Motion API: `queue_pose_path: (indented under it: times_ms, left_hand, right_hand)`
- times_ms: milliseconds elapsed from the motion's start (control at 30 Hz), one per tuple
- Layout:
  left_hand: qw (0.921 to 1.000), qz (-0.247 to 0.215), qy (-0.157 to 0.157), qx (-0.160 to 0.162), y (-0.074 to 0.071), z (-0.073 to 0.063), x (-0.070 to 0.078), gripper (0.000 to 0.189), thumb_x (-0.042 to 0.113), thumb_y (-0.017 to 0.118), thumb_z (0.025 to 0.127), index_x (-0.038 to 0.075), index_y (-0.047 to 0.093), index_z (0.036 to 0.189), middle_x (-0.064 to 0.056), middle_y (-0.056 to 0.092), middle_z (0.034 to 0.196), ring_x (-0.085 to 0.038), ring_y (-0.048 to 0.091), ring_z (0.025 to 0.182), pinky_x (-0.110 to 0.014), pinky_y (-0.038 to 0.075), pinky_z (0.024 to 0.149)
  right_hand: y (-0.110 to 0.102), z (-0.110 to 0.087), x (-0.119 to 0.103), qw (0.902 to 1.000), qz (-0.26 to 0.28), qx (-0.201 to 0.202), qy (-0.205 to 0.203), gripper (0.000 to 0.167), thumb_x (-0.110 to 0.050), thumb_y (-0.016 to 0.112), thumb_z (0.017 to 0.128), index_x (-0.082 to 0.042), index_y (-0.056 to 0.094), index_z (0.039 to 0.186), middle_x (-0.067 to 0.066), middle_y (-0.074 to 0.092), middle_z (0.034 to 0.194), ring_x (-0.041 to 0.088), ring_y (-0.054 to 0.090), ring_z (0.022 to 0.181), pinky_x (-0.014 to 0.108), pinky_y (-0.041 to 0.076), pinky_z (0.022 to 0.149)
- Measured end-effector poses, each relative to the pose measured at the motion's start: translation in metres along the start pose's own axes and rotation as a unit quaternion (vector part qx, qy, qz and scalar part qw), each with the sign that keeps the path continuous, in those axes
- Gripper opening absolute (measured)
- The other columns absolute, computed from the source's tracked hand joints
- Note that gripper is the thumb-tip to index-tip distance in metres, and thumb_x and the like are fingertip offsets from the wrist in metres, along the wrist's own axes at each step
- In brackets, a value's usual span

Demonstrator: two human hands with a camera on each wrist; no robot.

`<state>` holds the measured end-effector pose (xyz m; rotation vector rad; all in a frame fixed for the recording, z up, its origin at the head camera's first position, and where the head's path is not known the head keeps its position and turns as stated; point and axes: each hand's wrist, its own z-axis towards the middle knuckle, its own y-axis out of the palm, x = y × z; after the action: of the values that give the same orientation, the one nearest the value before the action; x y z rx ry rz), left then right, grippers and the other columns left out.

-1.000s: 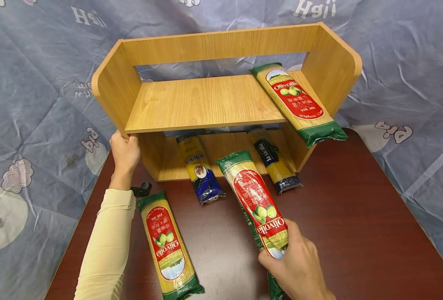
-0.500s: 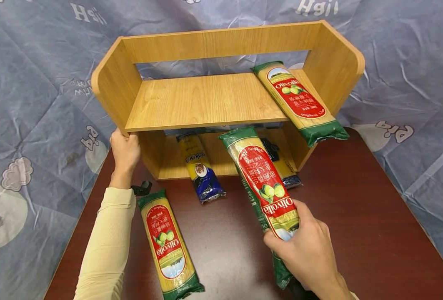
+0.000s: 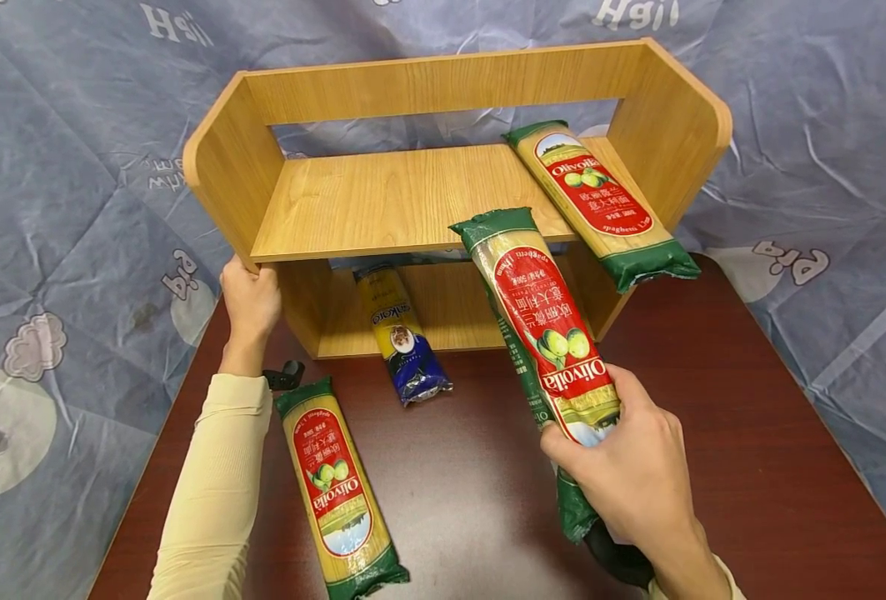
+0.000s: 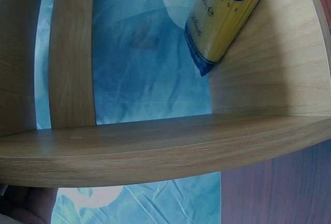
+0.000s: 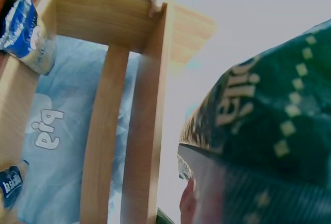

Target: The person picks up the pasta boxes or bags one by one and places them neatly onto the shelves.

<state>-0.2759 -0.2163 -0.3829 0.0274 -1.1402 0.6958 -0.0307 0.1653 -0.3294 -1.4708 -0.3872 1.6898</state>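
Observation:
My right hand (image 3: 633,462) grips the lower part of a green-ended Olivoilà spaghetti packet (image 3: 543,312), thumb on one side and fingers on the other. The packet tilts up in front of the wooden shelf (image 3: 405,200), its top end overlapping the upper board's front edge in the head view. My left hand (image 3: 251,300) holds the shelf's left side at the upper board's front corner; its fingers are partly hidden behind the panel. A second Olivoilà packet (image 3: 588,192) lies on the upper board at the right, its near end jutting past the edge.
A third Olivoilà packet (image 3: 341,492) lies on the dark red table (image 3: 758,467) near my left forearm. On the lower board, a blue and yellow Ankara pasta packet (image 3: 401,337) sticks out in front. A La Sicilia packet (image 5: 11,185) shows in the right wrist view.
My right hand has lifted its spaghetti packet up and slightly right, toward the upper board, covering the La Sicilia packet in the head view. My left hand stays on the shelf.

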Motion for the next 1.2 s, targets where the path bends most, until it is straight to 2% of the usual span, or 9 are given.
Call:
queue_pose_path:
  times_ms: [467,667,900,1100,1200]
  left_hand:
    - [0.9999,-0.007,-0.007,-0.001,-0.002,-0.001,-0.001,0.025,0.019,0.057,0.102,0.001,0.071,0.111,-0.016,0.071,0.1,-0.016,0.064,0.09,-0.024,0.046,0.077]
    - [0.9999,-0.009,-0.006,-0.006,-0.002,0.001,0.001,0.025,0.019,0.057,0.102,0.001,0.072,0.11,-0.016,0.071,0.1,-0.017,0.064,0.09,-0.024,0.047,0.077]
    - [0.9999,0.0,-0.01,-0.006,-0.003,0.001,0.001,0.025,0.018,0.057,0.101,0.0,0.072,0.112,-0.017,0.072,0.101,-0.021,0.066,0.092,-0.025,0.048,0.079]
    - [1.0,0.003,-0.006,-0.006,-0.003,0.001,0.001,0.026,0.019,0.058,0.101,0.0,0.073,0.112,-0.018,0.073,0.103,-0.023,0.066,0.095,-0.034,0.05,0.083]
    - [1.0,-0.001,-0.002,-0.005,-0.003,0.002,0.0,0.026,0.018,0.058,0.101,-0.001,0.072,0.112,-0.018,0.072,0.102,-0.022,0.066,0.095,-0.032,0.049,0.083]
  right_hand:
    - [-0.004,0.029,-0.017,0.9997,0.014,0.001,-0.018,0.063,-0.024,0.088,0.071,-0.006,0.062,0.124,0.008,0.069,0.089,0.023,0.06,0.072,0.034,0.048,0.058]
    - [-0.001,0.046,-0.026,0.9994,0.025,-0.016,-0.02,0.064,-0.026,0.087,0.072,-0.004,0.061,0.126,0.01,0.068,0.092,0.024,0.061,0.073,0.035,0.05,0.058]
    - [0.004,0.075,-0.039,0.9988,0.024,-0.029,-0.031,0.059,-0.027,0.083,0.072,-0.003,0.061,0.121,0.009,0.067,0.091,0.025,0.06,0.074,0.037,0.05,0.059]
    - [0.004,0.102,-0.053,0.9977,0.01,-0.056,-0.036,0.061,-0.03,0.081,0.072,-0.001,0.058,0.121,0.011,0.064,0.097,0.026,0.06,0.079,0.037,0.05,0.062]
    - [0.005,0.116,-0.059,0.9966,0.005,-0.071,-0.042,0.061,-0.032,0.079,0.073,-0.001,0.058,0.121,0.013,0.063,0.099,0.027,0.059,0.081,0.038,0.049,0.063]
